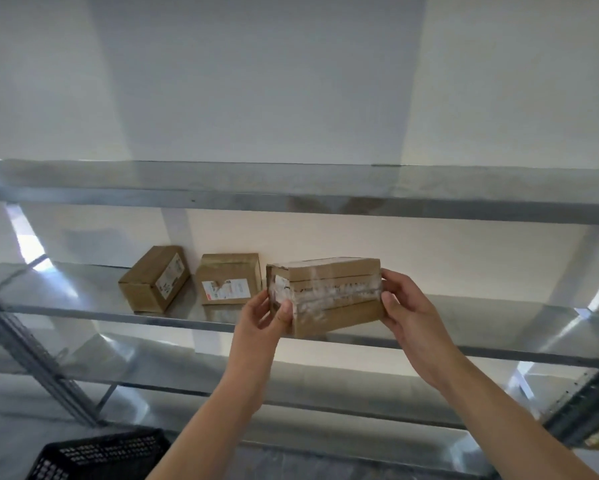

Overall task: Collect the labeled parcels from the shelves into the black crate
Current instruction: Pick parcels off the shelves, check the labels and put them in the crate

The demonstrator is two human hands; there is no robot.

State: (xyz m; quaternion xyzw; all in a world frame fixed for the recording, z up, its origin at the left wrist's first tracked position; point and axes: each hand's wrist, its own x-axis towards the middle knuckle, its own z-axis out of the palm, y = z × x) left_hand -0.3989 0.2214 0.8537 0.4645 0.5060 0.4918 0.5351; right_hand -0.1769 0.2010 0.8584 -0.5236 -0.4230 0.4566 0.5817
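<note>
A taped cardboard parcel is held between both hands at the front edge of the middle metal shelf. My left hand grips its left end, thumb on the front face. My right hand grips its right end. Two more labeled parcels lie on the same shelf to the left: a box with its label on the side and a box with a white and red label facing front. The black crate sits on the floor at the lower left, only partly in view.
An upper shelf runs across above the parcels, and lower shelves lie below. Slanted metal uprights stand at the far left and far right. A white wall is behind the rack.
</note>
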